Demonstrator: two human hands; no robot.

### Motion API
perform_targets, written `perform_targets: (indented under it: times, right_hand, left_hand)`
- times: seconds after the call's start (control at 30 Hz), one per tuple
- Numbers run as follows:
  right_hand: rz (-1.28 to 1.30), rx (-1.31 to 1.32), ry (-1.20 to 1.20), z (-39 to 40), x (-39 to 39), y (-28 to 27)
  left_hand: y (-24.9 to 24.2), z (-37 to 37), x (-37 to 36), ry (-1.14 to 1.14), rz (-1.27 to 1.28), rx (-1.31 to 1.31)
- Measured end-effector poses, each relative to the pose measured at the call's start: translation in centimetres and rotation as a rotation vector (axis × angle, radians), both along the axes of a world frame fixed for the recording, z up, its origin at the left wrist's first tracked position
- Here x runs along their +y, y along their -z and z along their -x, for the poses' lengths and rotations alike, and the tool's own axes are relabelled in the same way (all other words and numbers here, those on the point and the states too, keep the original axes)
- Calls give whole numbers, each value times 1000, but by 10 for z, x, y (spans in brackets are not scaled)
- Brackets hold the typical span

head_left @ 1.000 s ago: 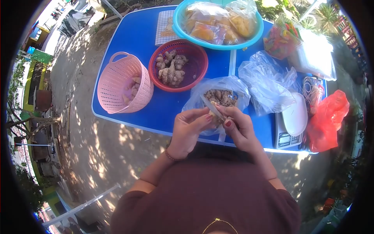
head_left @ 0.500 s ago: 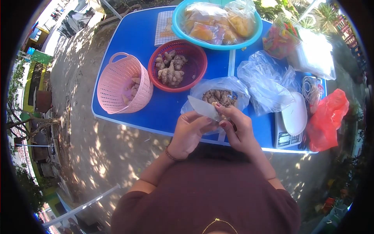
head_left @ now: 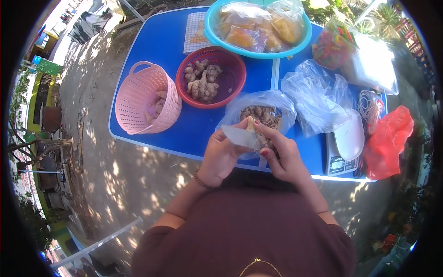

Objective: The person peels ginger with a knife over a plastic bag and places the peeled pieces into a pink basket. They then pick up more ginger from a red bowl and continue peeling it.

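My left hand (head_left: 220, 154) is closed around a knife, whose broad pale blade (head_left: 240, 137) lies across the front of my fingers; its handle is hidden. A small, partly peeled piece of ginger (head_left: 250, 124) is pinched in my right hand (head_left: 285, 154), touching the blade. Just beyond both hands, an open clear plastic bag (head_left: 287, 110) holds brown knobby bits, perhaps peelings. Unpeeled ginger (head_left: 203, 87) sits in a red basket (head_left: 239, 69). Pale pieces (head_left: 158, 107) lie in the pink handled basket (head_left: 131, 104) to the left.
Along the back of the blue table (head_left: 152, 48) are a turquoise basin (head_left: 210, 30) of bagged yellow food and a checked notebook (head_left: 196, 32). Crumpled clear plastic (head_left: 316, 97), a kitchen scale (head_left: 348, 138), a red plastic bag (head_left: 391, 143) and a container of colourful peppers (head_left: 333, 46) crowd the right.
The knife blade has swung lower and to the left against the ginger. More of the pale ginger piece shows above my fingers. The baskets and bags stay put.
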State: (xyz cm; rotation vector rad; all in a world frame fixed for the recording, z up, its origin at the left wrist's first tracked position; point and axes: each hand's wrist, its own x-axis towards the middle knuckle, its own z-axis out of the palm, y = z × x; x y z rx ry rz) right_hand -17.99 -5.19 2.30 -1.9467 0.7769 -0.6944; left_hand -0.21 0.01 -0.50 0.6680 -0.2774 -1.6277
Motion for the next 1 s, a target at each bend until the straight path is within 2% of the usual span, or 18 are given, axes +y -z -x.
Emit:
perform_targets:
  times: [0.17,0.27,0.37,0.47,0.67,0.87,0.97,1.0]
  right_hand:
    - [137,125,35,-1,-1,5]
    - [-24,-208,-5,-2,-4,15]
    - [-99,-60,-24,3,-2,-2]
    - [136,-129,-9,-3,-4,8]
    - [305,81,41,-4,-3,5]
    - [301,102,77,-6,-6,12]
    - [239,-73,56,-10,-9,11]
    - [209,-42,41,-9,-8,8]
  left_hand:
    - [7,0,2,74,-44,69]
    - [2,-2,1,91,-50,36]
    - [4,-1,1,62,-19,114]
    - [7,-1,1,78,-31,139]
    - [4,2,1,54,-72,162]
    - [13,1,4,143,-71,78]
    - [-3,3,1,67,-66,72]
    - [-4,2,1,67,-64,65]
